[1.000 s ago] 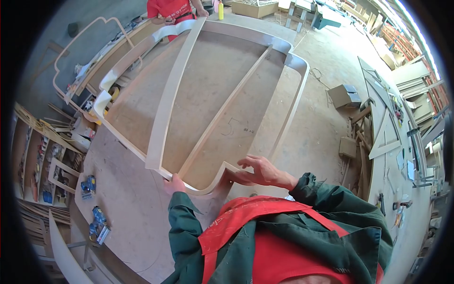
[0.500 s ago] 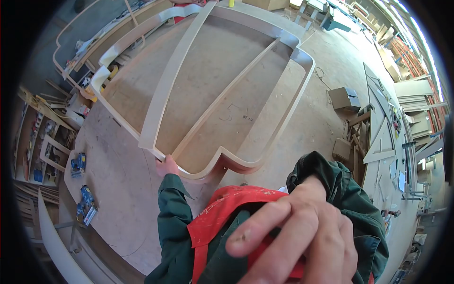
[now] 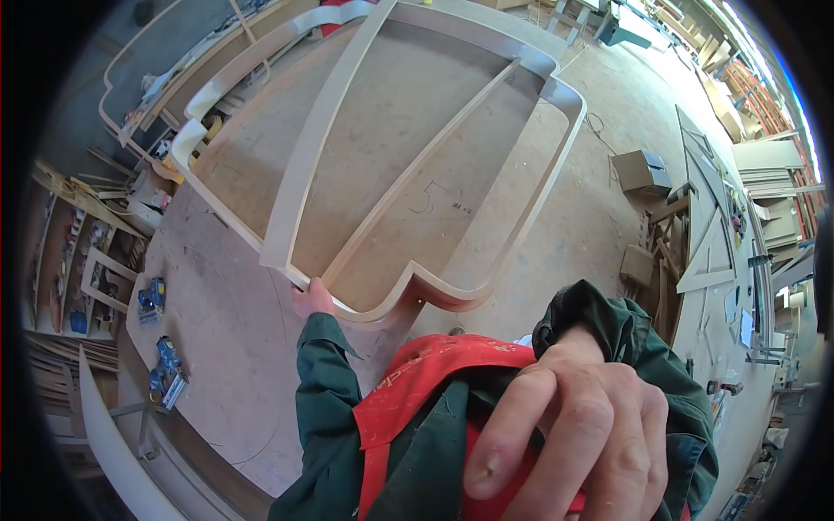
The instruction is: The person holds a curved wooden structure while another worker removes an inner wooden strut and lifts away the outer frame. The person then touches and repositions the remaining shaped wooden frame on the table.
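A large wooden frame (image 3: 473, 295) with curved, stepped corners stands in front of me, with a broad flat board (image 3: 314, 143) and a thinner strip (image 3: 421, 165) running across it. At its near left edge, my left hand (image 3: 313, 298) is closed round the rim, close to the end of the broad board. My right hand (image 3: 578, 425) hangs close to the camera, in front of the red apron (image 3: 434, 365). Its fingers point down, loosely bent and partly apart, with nothing visible in them. Some of its fingertips fall outside the view.
Two blue power tools (image 3: 167, 369) are on the left beside shelves (image 3: 65, 269) full of materials. A cardboard box (image 3: 641, 172) and stacked wood offcuts (image 3: 665, 247) lie to the right. Further right is a long bench (image 3: 712, 321) with cut panels and tools.
My right hand has dropped slightly and shifted right, its fingers more bent. The left hand keeps its hold on the frame. The view has shifted a little.
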`<state>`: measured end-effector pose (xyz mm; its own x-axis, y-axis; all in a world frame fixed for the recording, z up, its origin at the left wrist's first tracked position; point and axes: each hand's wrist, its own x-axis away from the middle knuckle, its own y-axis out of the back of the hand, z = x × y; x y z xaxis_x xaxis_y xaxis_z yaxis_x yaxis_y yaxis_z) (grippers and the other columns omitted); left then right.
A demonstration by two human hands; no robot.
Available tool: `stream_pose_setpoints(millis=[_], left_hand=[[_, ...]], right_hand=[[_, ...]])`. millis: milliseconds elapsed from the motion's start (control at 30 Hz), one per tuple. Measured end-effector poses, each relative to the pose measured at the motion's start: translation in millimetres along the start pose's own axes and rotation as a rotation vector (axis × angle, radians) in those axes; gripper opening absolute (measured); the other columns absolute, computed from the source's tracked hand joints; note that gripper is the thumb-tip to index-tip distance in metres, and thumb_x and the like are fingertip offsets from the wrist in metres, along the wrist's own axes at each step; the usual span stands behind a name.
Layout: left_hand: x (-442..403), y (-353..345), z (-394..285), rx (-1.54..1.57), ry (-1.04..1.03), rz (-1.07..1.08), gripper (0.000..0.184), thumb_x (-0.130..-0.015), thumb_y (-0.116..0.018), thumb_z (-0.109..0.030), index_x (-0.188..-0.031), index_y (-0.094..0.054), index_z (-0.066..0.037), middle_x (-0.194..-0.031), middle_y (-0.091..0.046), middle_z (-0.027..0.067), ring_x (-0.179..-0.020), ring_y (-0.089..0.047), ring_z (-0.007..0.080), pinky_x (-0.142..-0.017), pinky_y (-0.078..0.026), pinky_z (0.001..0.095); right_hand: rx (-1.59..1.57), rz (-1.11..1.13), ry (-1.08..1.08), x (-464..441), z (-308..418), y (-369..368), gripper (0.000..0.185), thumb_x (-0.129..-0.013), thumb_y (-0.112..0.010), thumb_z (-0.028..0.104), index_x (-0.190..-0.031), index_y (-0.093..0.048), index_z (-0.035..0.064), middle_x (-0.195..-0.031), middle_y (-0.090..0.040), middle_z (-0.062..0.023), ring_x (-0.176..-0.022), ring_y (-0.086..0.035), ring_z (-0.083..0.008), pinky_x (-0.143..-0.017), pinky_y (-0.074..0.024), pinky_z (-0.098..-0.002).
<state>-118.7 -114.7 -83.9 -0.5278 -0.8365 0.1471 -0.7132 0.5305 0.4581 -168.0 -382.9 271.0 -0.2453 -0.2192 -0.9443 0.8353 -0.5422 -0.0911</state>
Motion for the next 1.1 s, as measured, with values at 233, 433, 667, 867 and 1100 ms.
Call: stream_pose_setpoints(millis=[233,433,667,867,1100], left_hand=[[2.6,1.9,-1.6,-0.028,0.010,0.011,0.057,-0.076,-0.060,-0.018,-0.128,-0.053,0.004,-0.119,-0.062,0.0236,-0.106,-0.061,0.0374,-0.090,-0.049,0.0430],[1.3,1.5,-2.3,-0.027,0.045,0.017,0.057,-0.076,-0.061,-0.019,-0.127,-0.054,0.004,-0.117,-0.062,0.0236,-0.105,-0.062,0.0374,-0.089,-0.049,0.0429],[0.6,2.3,1.0,-0.019,0.053,-0.009,0.058,-0.075,-0.062,-0.021,-0.127,-0.054,0.004,-0.116,-0.063,0.0234,-0.103,-0.063,0.0369,-0.089,-0.050,0.0427],[3.8,0.1,-0.8,0.006,0.038,-0.005,0.057,-0.075,-0.062,-0.020,-0.126,-0.054,0.005,-0.116,-0.063,0.0241,-0.103,-0.063,0.0373,-0.089,-0.050,0.0424],[4.7,1.8,-4.6,0.000,0.051,0.002,0.057,-0.075,-0.062,-0.019,-0.126,-0.053,0.006,-0.116,-0.063,0.0247,-0.103,-0.063,0.0381,-0.088,-0.050,0.0424]], right_hand=[[0.043,0.081,-0.036,-3.8,-1.2,8.4,0.031,-0.092,-0.064,0.032,-0.102,-0.070,0.0035,-0.097,-0.069,-0.0099,-0.080,-0.062,-0.0257,-0.074,-0.0505,-0.0381],[-0.089,0.199,-0.142,-10.1,-2.5,15.5,0.051,-0.094,-0.057,0.046,-0.102,-0.067,-0.0040,-0.090,-0.066,-0.0159,-0.067,-0.060,-0.0252,-0.060,-0.0492,-0.0343],[-0.165,0.231,-0.194,-6.4,-8.8,14.8,0.058,-0.091,-0.058,0.050,-0.098,-0.065,-0.0069,-0.086,-0.065,-0.0172,-0.060,-0.060,-0.0262,-0.052,-0.0477,-0.0326],[-0.247,0.214,-0.333,37.6,-21.5,2.9,0.056,-0.087,-0.066,0.047,-0.100,-0.064,-0.0072,-0.081,-0.064,-0.0158,-0.062,-0.062,-0.0275,-0.053,-0.0480,-0.0337],[-0.341,0.195,-0.521,40.8,-20.4,3.3,0.047,-0.086,-0.072,0.038,-0.099,-0.064,-0.0060,-0.078,-0.064,-0.0133,-0.065,-0.062,-0.0279,-0.057,-0.0485,-0.0349]])
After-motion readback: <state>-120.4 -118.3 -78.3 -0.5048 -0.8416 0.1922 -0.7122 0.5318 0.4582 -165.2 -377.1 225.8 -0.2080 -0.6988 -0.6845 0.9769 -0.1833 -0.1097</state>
